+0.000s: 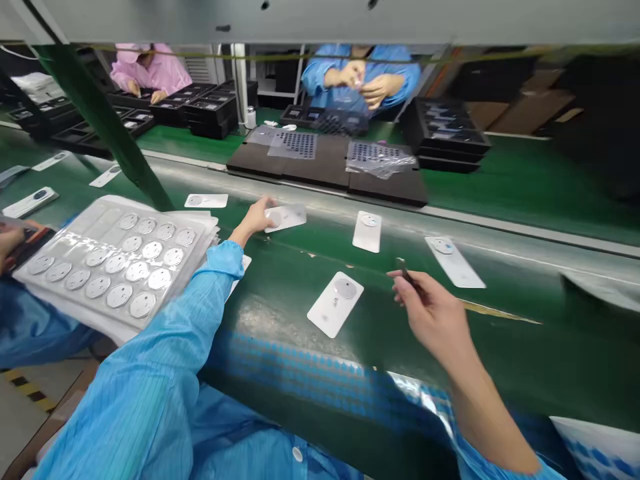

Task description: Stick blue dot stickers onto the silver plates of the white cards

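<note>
My left hand (257, 217) reaches out to the far side of the green belt (280, 280), its fingers closed on the left end of a white rounded panel (293, 215) with a grey disc. In my right hand (435, 313) is what looks like a pair of dark tweezers (404, 268), held above the belt with the tip pointing away from me. Between my hands lies another white panel (329, 317) with a round disc and small marks at one end. Two more white panels, an upright one (367, 240) and a slanted one (460, 270), lie further off.
On the left, a clear tray (113, 217) of round discs rests on a white stack, beside a co-worker's hand (10, 243). A green post (107, 127) rises behind it. Across the belt stand black trays (445, 133), dark boards (315, 170) and two co-workers. A metal beam (320, 20) spans overhead.
</note>
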{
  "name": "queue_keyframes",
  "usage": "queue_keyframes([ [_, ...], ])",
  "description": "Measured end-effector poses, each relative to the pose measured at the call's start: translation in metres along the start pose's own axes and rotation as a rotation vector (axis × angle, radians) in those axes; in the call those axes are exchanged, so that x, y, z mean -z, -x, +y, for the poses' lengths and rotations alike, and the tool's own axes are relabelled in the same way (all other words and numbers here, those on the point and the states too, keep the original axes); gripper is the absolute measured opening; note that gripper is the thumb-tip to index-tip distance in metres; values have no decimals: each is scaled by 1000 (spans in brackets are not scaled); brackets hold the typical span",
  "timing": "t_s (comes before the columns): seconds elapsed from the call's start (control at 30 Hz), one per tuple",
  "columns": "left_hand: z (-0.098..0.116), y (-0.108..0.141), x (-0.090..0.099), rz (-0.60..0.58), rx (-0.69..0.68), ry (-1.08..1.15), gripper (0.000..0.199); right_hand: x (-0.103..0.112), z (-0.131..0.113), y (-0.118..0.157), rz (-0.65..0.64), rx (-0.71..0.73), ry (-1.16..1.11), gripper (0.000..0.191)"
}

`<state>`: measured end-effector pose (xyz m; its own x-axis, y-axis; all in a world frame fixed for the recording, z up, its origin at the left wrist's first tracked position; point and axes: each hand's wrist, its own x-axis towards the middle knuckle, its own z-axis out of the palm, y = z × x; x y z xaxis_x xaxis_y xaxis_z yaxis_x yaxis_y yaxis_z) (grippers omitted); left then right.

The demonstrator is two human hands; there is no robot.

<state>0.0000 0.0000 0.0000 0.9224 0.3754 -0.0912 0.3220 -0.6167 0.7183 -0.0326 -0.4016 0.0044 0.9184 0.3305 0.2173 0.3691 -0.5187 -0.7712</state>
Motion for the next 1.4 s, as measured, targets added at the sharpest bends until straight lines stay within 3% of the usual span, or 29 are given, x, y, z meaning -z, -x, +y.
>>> queue_keyframes([
  [0.13, 7, 72, 18, -1, -173, 221, 37, -1, -17, 18, 72, -43, 50, 42],
  [0.2, 5, 124, 19, -113, -329, 418, 32, -8, -25, 25, 30, -57, 20, 38],
  [0.3, -6, 198, -1, -421, -390, 373, 27, -27, -40, 32, 4, 78, 4, 32],
  [0.37, -15, 233, -24, -506, -408, 237, 24, -45, -49, 36, 11, 149, -22, 29],
  [0.4, -18, 247, -35, -498, -406, 161, 25, -56, -53, 38, 1, 144, -58, 29],
  [0.47, -22, 271, -53, -368, -363, 4, 36, -79, -62, 41, -62, 80, -172, 31],
  [0.57, -24, 314, -60, -165, -249, -129, 43, -118, -78, 50, -233, -6, -364, 33],
  [0.67, -25, 363, -57, -104, -100, -223, 45, -160, -96, 63, -515, -80, -560, 33],
  [0.73, -28, 388, -57, -96, -19, -341, 61, -187, -106, 74, -712, -133, -634, 34],
  [0.83, -32, 405, -63, -122, 25, -445, 79, -215, -113, 89, -864, -157, -642, 35],
  [0.93, -33, 404, -67, -150, 37, -459, 79, -226, -113, 97, -867, -157, -595, 35],
  [1.27, -38, 403, -65, -171, 6, -493, 81, -229, -108, 100, -852, -189, -609, 40],
  [1.4, -35, 401, -59, -147, -13, -459, 71, -207, -116, 91, -797, -255, -723, 35],
])
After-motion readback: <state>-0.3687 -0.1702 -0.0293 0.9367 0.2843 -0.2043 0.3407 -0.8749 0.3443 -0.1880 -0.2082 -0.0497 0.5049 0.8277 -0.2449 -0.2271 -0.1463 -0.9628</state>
